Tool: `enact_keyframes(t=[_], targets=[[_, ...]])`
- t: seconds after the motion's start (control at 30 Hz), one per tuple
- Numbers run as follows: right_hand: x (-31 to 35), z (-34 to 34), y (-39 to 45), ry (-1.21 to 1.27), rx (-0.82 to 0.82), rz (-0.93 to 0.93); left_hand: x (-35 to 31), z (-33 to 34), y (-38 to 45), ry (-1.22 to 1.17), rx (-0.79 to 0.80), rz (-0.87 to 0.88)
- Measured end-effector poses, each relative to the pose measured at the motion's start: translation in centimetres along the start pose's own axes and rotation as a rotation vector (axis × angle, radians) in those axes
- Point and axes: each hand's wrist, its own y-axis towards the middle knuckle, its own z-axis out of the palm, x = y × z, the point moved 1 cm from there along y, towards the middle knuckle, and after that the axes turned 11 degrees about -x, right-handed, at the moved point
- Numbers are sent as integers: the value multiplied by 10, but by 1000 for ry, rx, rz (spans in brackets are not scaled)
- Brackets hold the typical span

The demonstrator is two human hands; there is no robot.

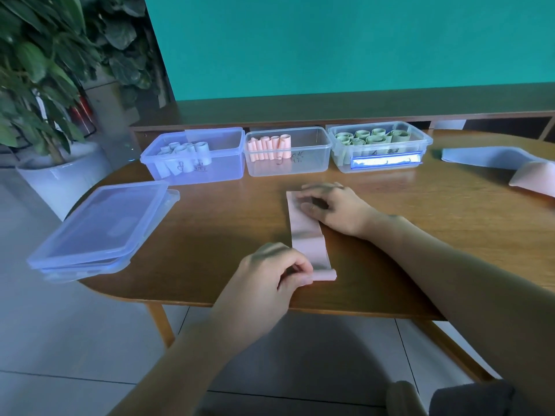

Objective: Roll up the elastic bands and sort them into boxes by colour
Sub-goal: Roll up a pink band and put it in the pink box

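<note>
A pink elastic band (pixel 306 232) lies flat on the wooden table (pixel 210 235), running from far to near. My left hand (pixel 270 271) pinches its near end, which is curled into a small roll. My right hand (pixel 333 205) rests on its far end with fingers bent, pressing it down. Three clear boxes stand in a row at the back. The left box (pixel 195 166) holds blue rolls, the middle box (pixel 303 163) holds pink rolls, and the right box (pixel 380 145) holds green rolls.
Stacked clear lids (pixel 99 232) lie at the table's left edge. Loose bands, one blue (pixel 483 157) and one pink (pixel 534 178), lie at the far right. A potted plant (pixel 45 85) stands on the floor to the left. A low shelf runs behind the table.
</note>
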Motion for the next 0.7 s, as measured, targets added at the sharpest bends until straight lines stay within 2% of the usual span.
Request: enact_keyframes(t=[0.2, 0.37, 0.53, 0.7], targets=[[0, -1, 8, -1, -29, -4, 2, 0, 1, 2, 19, 3], [3, -7, -2, 164, -156, 45, 1, -1, 1, -11, 7, -13], [13, -20, -34, 235, -284, 131, -1, -1, 0, 0, -16, -37], [33, -32, -84, 274, -358, 67, -1, -1, -1, 0, -62, -32]])
